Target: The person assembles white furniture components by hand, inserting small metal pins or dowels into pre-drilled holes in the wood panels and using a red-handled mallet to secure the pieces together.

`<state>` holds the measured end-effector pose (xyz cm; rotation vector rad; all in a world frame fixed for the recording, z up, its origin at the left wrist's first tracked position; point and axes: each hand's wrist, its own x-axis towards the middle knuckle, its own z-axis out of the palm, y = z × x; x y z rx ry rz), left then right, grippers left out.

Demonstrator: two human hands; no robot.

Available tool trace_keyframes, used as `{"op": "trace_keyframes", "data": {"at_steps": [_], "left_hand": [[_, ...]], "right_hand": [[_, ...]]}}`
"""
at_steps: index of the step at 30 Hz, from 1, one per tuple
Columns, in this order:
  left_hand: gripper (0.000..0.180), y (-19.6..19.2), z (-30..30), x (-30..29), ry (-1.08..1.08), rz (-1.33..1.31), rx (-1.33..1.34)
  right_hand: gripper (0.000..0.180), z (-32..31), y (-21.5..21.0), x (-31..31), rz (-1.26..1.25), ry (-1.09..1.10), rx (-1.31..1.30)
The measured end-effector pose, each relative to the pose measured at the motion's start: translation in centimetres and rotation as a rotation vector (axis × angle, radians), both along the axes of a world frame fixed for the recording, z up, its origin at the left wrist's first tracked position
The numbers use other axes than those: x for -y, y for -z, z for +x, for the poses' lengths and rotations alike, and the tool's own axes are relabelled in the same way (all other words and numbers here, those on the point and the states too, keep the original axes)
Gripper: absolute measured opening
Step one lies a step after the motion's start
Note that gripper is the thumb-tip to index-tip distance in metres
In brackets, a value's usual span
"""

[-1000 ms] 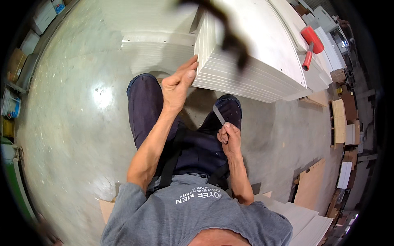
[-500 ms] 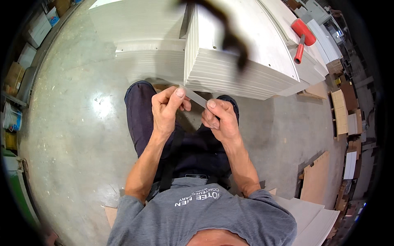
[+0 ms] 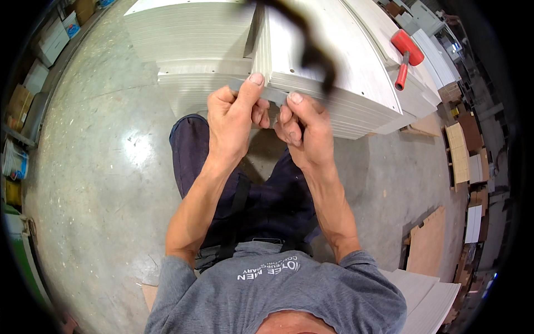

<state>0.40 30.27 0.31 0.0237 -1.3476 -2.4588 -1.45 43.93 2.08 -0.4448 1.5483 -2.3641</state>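
Note:
A thin flat grey strip [image 3: 275,96] stretches between my two hands. Thumb and fingers of my left hand [image 3: 231,119] pinch one end, and my right hand [image 3: 311,128] pinches the other. The strip lies at the near corner of a stack of white panels [image 3: 334,42], by the edges of its upper boards. Whether it touches those edges I cannot tell. Small dark holes show along the near edge of the top panel. What material the strip is made of is unclear.
A red mallet [image 3: 408,49] lies on panels at the far right. Another panel stack [image 3: 189,33] stands far left. Brown boards [image 3: 427,242] and pale sheets [image 3: 420,295] are at the lower right. A dark blurred object [image 3: 311,50] hides part of the stack. Concrete floor [image 3: 105,195] surrounds me.
Both hands have moved forward with the strip, from in front of the stack to its near corner. The strip now runs more nearly level across the view.

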Motion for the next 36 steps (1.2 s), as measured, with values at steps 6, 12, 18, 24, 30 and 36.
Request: {"op": "trace_keyframes", "data": {"at_steps": [6, 12, 18, 24, 30, 36], "left_hand": [[0.035, -2.0, -0.8, 0.6, -0.041, 0.007, -0.065], [0.039, -1.4, -1.8, 0.5, -0.058, -0.008, -0.032], [0.038, -1.8, -1.7, 0.3, -0.074, 0.007, -0.068], [0.038, 0.3, -1.9, 0.0, -0.112, -0.020, -0.093], [0.040, 0.7, -1.8, -0.1, -0.091, -0.003, -0.015], [0.038, 1.6, -1.3, -0.7, -0.161, -0.007, 0.039]], "right_hand": [[0.032, -0.3, -1.8, 0.9, -0.017, 0.031, -0.012], [0.031, -0.3, -1.4, 1.3, -0.011, 0.058, 0.026], [0.032, -0.1, -1.4, 1.3, -0.053, 0.050, 0.090], [0.032, 0.2, 0.0, 1.2, -0.008, 0.065, 0.132], [0.032, 0.2, 0.3, 0.9, 0.005, 0.062, 0.166], [0.031, 0.5, 1.7, 1.2, 0.005, 0.086, 0.181]]}}
